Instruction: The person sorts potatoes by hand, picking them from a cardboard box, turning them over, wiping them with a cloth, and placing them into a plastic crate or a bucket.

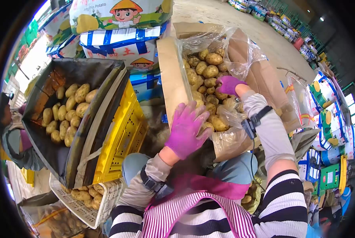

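Note:
My left hand [187, 129] wears a purple glove dusted with soil. Its fingers are spread over the left flap [172, 79] of a cardboard box, holding nothing. Inside the box, on clear plastic lining [241, 53], lies a heap of potatoes [210, 71]. My right hand [230, 85], in a matching glove, reaches in at the box's right side. Its fingers curl down over a potato [222, 95] in the heap, and the fingertips are partly hidden. Bunched plastic covers some potatoes near the box's front edge.
To the left, a dark-lined bin [98, 107] of potatoes leans against a yellow crate [120, 131]. A white basket [106, 202] with more potatoes sits below. Printed potato cartons [122, 41] are stacked behind. Another person's sleeve [15, 139] shows at far left.

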Tool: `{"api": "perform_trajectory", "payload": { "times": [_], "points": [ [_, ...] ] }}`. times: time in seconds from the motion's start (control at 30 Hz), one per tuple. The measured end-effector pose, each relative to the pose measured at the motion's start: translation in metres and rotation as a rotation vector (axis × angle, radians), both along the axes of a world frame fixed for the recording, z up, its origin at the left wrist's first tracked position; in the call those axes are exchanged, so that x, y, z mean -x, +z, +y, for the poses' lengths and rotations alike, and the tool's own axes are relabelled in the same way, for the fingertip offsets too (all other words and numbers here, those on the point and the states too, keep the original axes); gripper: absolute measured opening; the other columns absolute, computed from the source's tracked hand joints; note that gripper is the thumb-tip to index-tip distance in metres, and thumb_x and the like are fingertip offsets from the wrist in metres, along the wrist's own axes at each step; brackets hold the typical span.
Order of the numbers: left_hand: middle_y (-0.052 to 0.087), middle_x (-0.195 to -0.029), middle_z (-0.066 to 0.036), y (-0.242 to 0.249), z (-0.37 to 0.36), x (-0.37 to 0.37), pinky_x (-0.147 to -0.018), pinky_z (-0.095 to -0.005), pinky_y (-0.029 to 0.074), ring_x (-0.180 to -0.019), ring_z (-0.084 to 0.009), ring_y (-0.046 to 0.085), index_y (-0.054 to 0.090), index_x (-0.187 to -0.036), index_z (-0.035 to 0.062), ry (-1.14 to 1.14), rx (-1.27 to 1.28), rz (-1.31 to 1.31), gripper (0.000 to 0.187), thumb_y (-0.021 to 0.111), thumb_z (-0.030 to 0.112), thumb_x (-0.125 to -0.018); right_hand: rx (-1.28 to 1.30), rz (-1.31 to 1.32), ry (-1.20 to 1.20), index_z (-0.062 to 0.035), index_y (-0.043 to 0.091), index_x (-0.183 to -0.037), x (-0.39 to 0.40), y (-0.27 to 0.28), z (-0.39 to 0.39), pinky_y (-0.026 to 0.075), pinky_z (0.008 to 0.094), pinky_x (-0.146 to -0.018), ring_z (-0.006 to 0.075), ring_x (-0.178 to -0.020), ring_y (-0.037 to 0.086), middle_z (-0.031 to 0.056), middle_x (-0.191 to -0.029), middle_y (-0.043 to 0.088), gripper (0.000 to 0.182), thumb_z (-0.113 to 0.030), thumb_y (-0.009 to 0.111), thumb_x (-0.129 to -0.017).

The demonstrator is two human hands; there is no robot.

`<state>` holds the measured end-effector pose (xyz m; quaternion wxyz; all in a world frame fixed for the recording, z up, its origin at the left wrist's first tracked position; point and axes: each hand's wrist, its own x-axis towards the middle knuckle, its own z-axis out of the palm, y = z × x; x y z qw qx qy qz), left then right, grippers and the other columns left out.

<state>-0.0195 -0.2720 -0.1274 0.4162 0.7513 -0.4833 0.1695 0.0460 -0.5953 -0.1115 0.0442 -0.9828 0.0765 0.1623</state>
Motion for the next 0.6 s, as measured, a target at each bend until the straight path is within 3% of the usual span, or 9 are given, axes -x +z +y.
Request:
{"api": "perform_trajectory", "payload": {
  "times": [0.13, 0.27, 0.3, 0.4, 0.43, 0.47, 0.5, 0.6],
  "points": [
    [0.060, -0.133, -0.006, -0.009, 0.006, -0.013, -0.111, -0.0538, 0.030, -0.131, -0.0337, 0.048, 0.064, -0.121, 0.0149, -0.062, 0.022, 0.050, 0.045, 0.076, 0.024, -0.078, 0.307, 0.225, -0.008, -0.0129, 0.063, -0.127, -0.021, -0.023, 0.002, 0.051, 0.0448, -0.094, 0.0333, -0.112, 0.064, 0.0186, -0.121, 0.065, 0.057, -0.037, 0.066, -0.075],
    [0.060, -0.132, -0.006, -0.009, 0.007, -0.020, -0.110, -0.0525, 0.031, -0.130, -0.0324, 0.049, 0.064, -0.121, 0.0145, -0.120, 0.032, 0.081, 0.046, 0.076, 0.023, -0.078, 0.371, 0.422, -0.045, -0.0150, 0.064, -0.126, -0.040, -0.025, 0.008, 0.054, 0.0445, -0.089, 0.0344, -0.109, 0.065, 0.0184, -0.119, 0.066, 0.061, -0.031, 0.075, -0.067],
    [0.060, -0.132, -0.006, -0.008, 0.009, -0.020, -0.110, -0.0522, 0.031, -0.130, -0.0321, 0.049, 0.064, -0.121, 0.0144, -0.129, 0.038, 0.080, 0.046, 0.076, 0.023, -0.078, 0.281, 0.316, -0.035, -0.0103, 0.063, -0.127, -0.037, -0.027, -0.005, 0.057, 0.0411, -0.081, 0.0304, -0.101, 0.069, 0.0174, -0.119, 0.067, 0.061, -0.026, 0.078, -0.070],
    [0.061, -0.131, -0.008, -0.003, 0.011, -0.019, -0.111, -0.0514, 0.031, -0.130, -0.0321, 0.049, 0.064, -0.121, 0.0115, -0.141, 0.069, 0.113, 0.044, 0.075, 0.019, -0.078, -0.346, 0.137, -0.235, -0.0056, 0.057, -0.133, -0.014, 0.003, -0.012, 0.058, 0.0356, -0.073, 0.0227, -0.096, 0.069, 0.0148, -0.119, 0.066, 0.063, -0.024, 0.078, -0.077],
    [0.061, -0.130, -0.009, 0.000, 0.012, -0.016, -0.109, -0.0507, 0.033, -0.128, -0.0326, 0.050, 0.064, -0.121, 0.0100, -0.115, 0.098, 0.140, 0.044, 0.074, 0.017, -0.079, -0.614, 0.134, -0.331, -0.0051, 0.048, -0.142, 0.003, 0.031, 0.003, 0.058, 0.0325, -0.073, 0.0189, -0.090, 0.069, 0.0133, -0.117, 0.066, 0.075, -0.031, 0.080, -0.078],
    [0.061, -0.129, -0.010, 0.004, 0.014, -0.016, -0.108, -0.0500, 0.035, -0.127, -0.0331, 0.051, 0.063, -0.122, 0.0086, -0.091, 0.124, 0.161, 0.044, 0.073, 0.016, -0.080, -0.763, 0.083, -0.270, -0.0060, 0.046, -0.143, 0.019, 0.046, 0.009, 0.058, 0.0303, -0.071, 0.0150, -0.098, 0.066, 0.0107, -0.122, 0.063, 0.075, -0.027, 0.080, -0.080],
    [0.061, -0.128, -0.011, 0.008, 0.015, -0.015, -0.107, -0.0493, 0.037, -0.125, -0.0336, 0.053, 0.063, -0.122, 0.0071, -0.068, 0.145, 0.179, 0.044, 0.072, 0.015, -0.080, -0.890, 0.071, -0.255, -0.0043, 0.047, -0.142, 0.038, 0.068, 0.029, 0.055, 0.0318, -0.085, 0.0149, -0.111, 0.060, 0.0094, -0.131, 0.057, 0.074, -0.024, 0.080, -0.079],
    [0.061, -0.124, -0.014, 0.009, 0.016, -0.008, -0.099, -0.0432, 0.047, -0.115, -0.0314, 0.060, 0.058, -0.129, 0.0038, 0.011, 0.296, 0.246, 0.048, 0.069, 0.011, -0.083, -1.214, -0.212, 0.009, -0.0036, 0.048, -0.140, 0.094, 0.096, 0.072, 0.046, 0.0339, -0.103, 0.0167, -0.124, 0.052, 0.0076, -0.135, 0.054, 0.073, -0.022, 0.081, -0.077]
  ]
}}
